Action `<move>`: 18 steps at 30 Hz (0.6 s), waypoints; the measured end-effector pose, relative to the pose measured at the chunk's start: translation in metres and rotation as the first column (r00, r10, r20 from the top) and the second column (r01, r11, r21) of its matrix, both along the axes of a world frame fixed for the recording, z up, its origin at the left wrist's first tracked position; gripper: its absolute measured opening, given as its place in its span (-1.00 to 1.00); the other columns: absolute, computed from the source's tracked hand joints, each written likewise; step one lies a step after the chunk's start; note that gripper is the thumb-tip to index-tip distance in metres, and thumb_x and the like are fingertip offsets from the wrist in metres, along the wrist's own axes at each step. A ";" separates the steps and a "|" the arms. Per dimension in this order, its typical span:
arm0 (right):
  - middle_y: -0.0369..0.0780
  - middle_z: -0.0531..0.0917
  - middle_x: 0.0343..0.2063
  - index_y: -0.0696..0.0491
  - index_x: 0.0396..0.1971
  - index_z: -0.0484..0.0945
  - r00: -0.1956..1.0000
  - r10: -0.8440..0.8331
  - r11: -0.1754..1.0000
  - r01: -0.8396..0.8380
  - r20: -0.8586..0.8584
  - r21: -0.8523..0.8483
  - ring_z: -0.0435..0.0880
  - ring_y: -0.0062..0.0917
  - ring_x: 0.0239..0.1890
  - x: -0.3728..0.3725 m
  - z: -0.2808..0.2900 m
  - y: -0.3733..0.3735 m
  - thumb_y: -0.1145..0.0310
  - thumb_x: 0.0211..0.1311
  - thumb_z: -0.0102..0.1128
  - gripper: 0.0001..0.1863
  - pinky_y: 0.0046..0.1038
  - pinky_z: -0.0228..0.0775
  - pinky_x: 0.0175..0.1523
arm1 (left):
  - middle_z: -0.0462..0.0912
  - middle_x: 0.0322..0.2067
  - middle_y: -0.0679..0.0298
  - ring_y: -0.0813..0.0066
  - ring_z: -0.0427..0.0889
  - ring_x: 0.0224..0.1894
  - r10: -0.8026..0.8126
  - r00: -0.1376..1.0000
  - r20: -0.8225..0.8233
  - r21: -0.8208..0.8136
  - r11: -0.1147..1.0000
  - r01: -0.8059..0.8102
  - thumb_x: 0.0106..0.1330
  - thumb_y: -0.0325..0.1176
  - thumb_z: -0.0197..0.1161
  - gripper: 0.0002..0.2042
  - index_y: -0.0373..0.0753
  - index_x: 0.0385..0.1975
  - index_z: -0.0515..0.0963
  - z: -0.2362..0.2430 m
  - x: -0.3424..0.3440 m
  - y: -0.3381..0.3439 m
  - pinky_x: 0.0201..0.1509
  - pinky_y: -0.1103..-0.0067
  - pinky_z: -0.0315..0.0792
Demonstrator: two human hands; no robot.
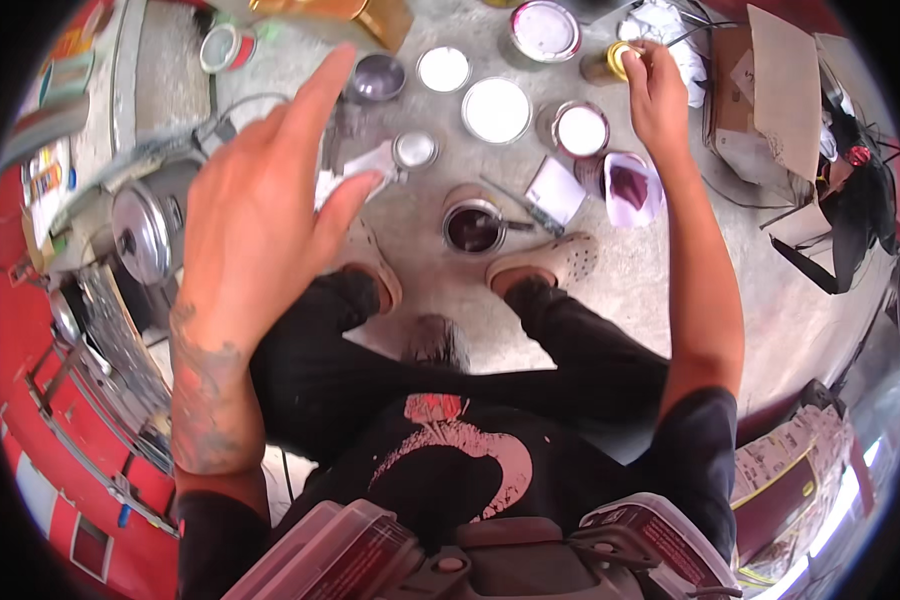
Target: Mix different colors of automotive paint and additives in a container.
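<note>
My left hand [255, 195] is raised at the left, empty, with thumb and fingers stretched apart. Far off at the upper right, my right hand [658, 100] has its fingers on the yellow top of a small can [599, 68]. Between my feet stands an open tin of dark liquid [468, 230], with a dark-handled tool leaning across its rim. Just beyond it lie a flat grey tool [523, 203] and a white packet or card [557, 192]. A torn white wrapper with a dark red inside [633, 190] sits below my right hand.
Several pale round lids or tins, including a large white one [496, 111], stand on the concrete floor. A pink-rimmed tub [545, 30] is at the back. An open cardboard box [735, 95] stands right, a metal pot lid [142, 232] left. My shoes flank the dark tin.
</note>
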State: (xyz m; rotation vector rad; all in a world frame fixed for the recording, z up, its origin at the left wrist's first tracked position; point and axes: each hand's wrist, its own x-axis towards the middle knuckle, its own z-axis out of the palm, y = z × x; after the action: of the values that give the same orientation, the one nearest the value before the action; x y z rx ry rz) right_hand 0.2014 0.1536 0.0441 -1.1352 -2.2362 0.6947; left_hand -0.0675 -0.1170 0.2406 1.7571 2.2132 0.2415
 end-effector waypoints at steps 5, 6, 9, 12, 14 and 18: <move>-0.18 0.61 -0.46 0.12 0.19 0.45 0.944 0.168 0.842 0.013 0.284 -0.539 0.60 -0.44 -0.42 0.045 0.037 -0.139 0.12 0.33 0.37 -0.43 -0.39 0.48 -0.22 | 0.66 0.06 -0.05 -0.05 0.66 0.05 0.043 0.997 0.056 0.031 0.998 -0.045 0.27 -0.11 0.44 -0.23 0.00 0.48 0.26 0.016 -0.006 -0.032 0.10 0.24 0.52; -0.20 0.60 -0.46 0.13 0.23 0.42 0.931 0.188 0.819 0.028 0.313 -0.573 0.60 -0.48 -0.41 0.055 0.026 -0.160 0.11 0.25 0.46 -0.34 -0.40 0.48 -0.23 | 0.66 0.06 -0.05 -0.05 0.66 0.05 0.056 0.997 0.061 0.039 0.997 -0.059 0.27 -0.11 0.44 -0.23 0.00 0.48 0.26 0.025 -0.006 -0.035 0.10 0.24 0.52; -0.26 0.59 -0.39 0.24 0.31 0.33 0.975 -0.022 0.500 0.204 0.223 -0.842 0.56 -0.60 -0.42 0.063 -0.018 -0.209 0.18 0.13 0.58 -0.15 -0.51 0.43 -0.32 | 0.67 -0.10 -0.15 -0.10 0.67 -0.04 0.021 0.998 0.066 -0.049 0.999 -0.017 0.28 -0.20 0.37 -0.27 -0.35 0.40 0.25 0.045 0.004 -0.038 0.06 0.21 0.52; -0.39 0.57 -0.52 0.06 0.09 0.60 0.948 -0.317 0.476 0.185 0.028 -0.860 0.52 -0.70 -0.52 0.038 -0.047 -0.247 0.23 0.31 0.42 -0.58 -0.59 0.28 -0.44 | 0.68 -0.13 -0.14 -0.12 0.66 -0.05 -0.001 1.000 0.006 0.031 1.000 0.001 0.27 -0.25 0.37 -0.30 -0.37 0.37 0.27 0.054 0.014 -0.054 0.05 0.22 0.53; -0.38 0.58 -0.56 0.06 -0.01 0.66 0.960 -0.275 0.600 0.214 0.052 -0.771 0.52 -0.71 -0.54 0.029 -0.074 -0.260 0.24 0.35 0.38 -0.70 -0.58 0.31 -0.44 | 0.68 -0.16 -0.13 -0.14 0.66 -0.06 -0.015 0.996 0.091 0.111 0.994 0.005 0.26 -0.26 0.37 -0.31 -0.37 0.36 0.28 0.053 0.010 -0.058 0.03 0.20 0.53; -0.12 0.68 -0.59 0.05 -0.19 0.72 0.982 -0.071 0.816 0.157 0.173 -0.556 0.67 -0.46 -0.51 0.008 -0.062 -0.276 0.26 0.34 0.34 -0.81 -0.35 0.51 -0.27 | 0.68 -0.13 -0.15 -0.16 0.65 -0.04 0.010 0.995 0.101 0.140 0.990 -0.025 0.27 -0.25 0.36 -0.31 -0.36 0.36 0.28 0.044 -0.008 -0.075 0.04 0.19 0.53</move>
State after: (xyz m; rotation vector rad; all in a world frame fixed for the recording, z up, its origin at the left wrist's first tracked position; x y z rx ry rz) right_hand 0.2093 -0.1228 -0.0175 -1.6327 -2.1031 1.3253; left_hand -0.0757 -0.1925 0.2848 1.7556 2.1884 0.4906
